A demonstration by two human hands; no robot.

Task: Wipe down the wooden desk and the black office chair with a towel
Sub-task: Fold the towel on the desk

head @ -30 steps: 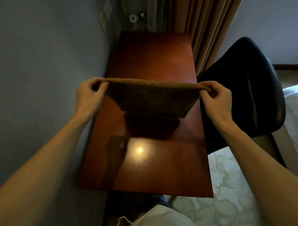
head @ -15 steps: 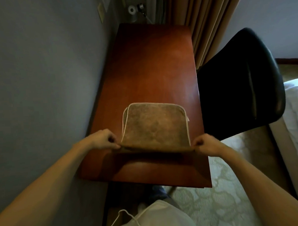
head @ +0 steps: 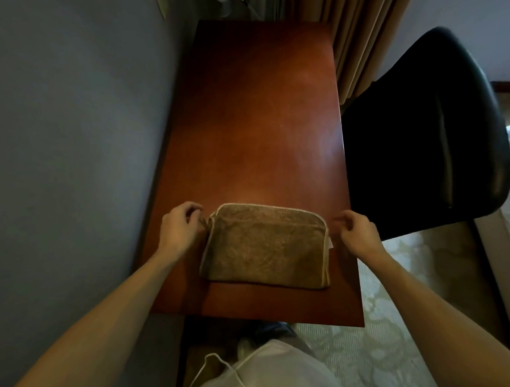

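Since the earlier frame, on the long reddish-brown wooden desk (head: 259, 120), beside the black padded office chair (head: 420, 133), the brown pale-trimmed towel (head: 265, 245) was folded in half; it lies flat near the front edge. The left hand (head: 178, 229) curls at its far corner, pinching or only touching I cannot tell. The right hand (head: 356, 232) is loosely curled just beside and holds nothing. Next, I think, one flat palm should press it, wiping in long overlapping strokes.

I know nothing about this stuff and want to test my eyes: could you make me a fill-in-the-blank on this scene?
The folded towel lies flat on the wooden ____.
The black office chair stands on the person's ____ side.
The left hand sits between the towel and the ____.
Missing words: desk; right; wall.
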